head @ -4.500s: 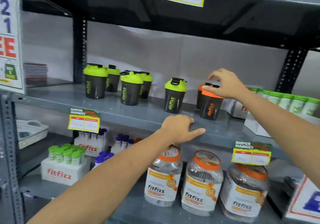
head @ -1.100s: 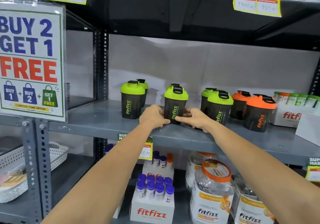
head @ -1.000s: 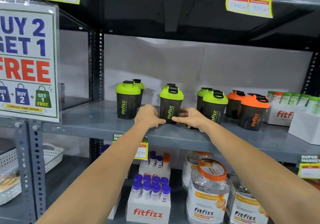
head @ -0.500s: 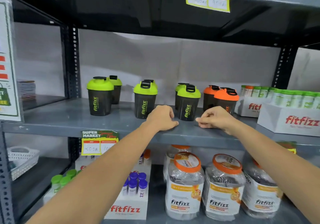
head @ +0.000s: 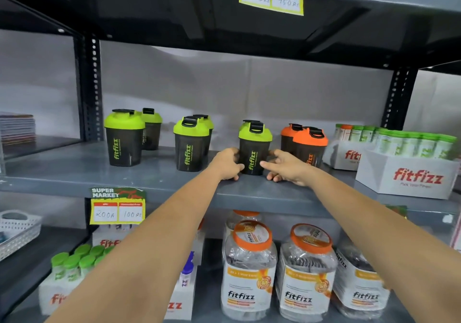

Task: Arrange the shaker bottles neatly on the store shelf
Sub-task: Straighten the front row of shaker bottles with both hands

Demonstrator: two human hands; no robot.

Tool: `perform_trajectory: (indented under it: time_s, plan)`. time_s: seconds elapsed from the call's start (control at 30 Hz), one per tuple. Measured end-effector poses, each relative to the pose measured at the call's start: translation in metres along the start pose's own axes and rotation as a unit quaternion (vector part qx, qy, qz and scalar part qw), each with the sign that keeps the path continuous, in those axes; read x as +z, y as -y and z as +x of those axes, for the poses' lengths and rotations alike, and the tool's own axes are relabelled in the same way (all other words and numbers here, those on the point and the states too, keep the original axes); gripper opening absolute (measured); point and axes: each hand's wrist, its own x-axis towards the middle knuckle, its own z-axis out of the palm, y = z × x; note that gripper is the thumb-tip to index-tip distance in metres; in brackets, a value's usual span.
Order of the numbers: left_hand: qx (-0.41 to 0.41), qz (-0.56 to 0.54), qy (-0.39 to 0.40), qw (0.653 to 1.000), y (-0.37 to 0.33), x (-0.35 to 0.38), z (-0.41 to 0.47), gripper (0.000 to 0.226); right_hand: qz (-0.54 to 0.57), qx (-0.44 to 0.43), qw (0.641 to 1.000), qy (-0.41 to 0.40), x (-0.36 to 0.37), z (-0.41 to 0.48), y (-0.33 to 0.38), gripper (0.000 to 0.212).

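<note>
Across the middle of the grey metal shelf (head: pixel 62 173) the shaker bottles are sitting upright in pairs, one tucked behind the other. Going biggest to smallest: a white fitfizz box (head: pixel 409 178) full of green-capped tubes is taking up the right end, with a second box of tubes (head: pixel 346 155) just behind it. Down below, big clear jars with orange lids (head: pixel 249 270) are lining the lower shelf.

Then the shakers: a green-lid pair at the left (head: pixel 124 138), another green-lid pair (head: pixel 190 144) near the middle, then the green-lid shaker (head: pixel 254 148) both hands are working on, with one more green lid peeking out behind it. An orange-lid pair (head: pixel 310 145) is standing just beside it on the right.

Left hand (head: pixel 225 164) is curling around that shaker's left side, fingers touching it, resting on the shelf. Right hand (head: pixel 287 168) is spread out at its right side, thumb pointing at the base; can't tell if it's actually touching. A yellow price tag (head: pixel 117 206) is hanging off the shelf edge.
</note>
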Motion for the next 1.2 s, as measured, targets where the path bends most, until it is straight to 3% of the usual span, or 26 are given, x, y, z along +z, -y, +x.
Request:
perform_trajectory:
  time_s: [0.7,0.87,0.93,1.0,1.07,1.2]
  plan:
    - [0.001,-0.01,-0.037,0.999,0.0,0.002,-0.006,0.026,-0.005,-0.041,0.999,0.009,-0.002,0.007,-0.016,0.04]
    - [-0.036,0.038,-0.06,0.997,0.001,0.002,-0.009,0.039,-0.013,-0.022,1.0,0.015,-0.003,-0.003,-0.009,0.042]
    - [-0.04,0.083,-0.089,0.992,-0.002,0.001,-0.014,0.025,0.022,-0.016,0.999,0.031,-0.01,-0.016,-0.007,0.039]
    - [-0.01,0.129,-0.135,0.982,-0.01,0.001,-0.023,0.016,0.045,-0.014,0.997,0.061,-0.023,-0.034,-0.007,0.032]
    - [0.041,0.185,-0.177,0.966,-0.024,0.008,-0.035,0.028,-0.011,-0.036,0.996,0.083,-0.043,-0.056,-0.01,0.02]
    - [0.117,0.172,-0.103,0.973,-0.063,0.042,-0.042,0.022,-0.105,-0.042,0.992,0.057,-0.094,-0.08,-0.017,0.012]
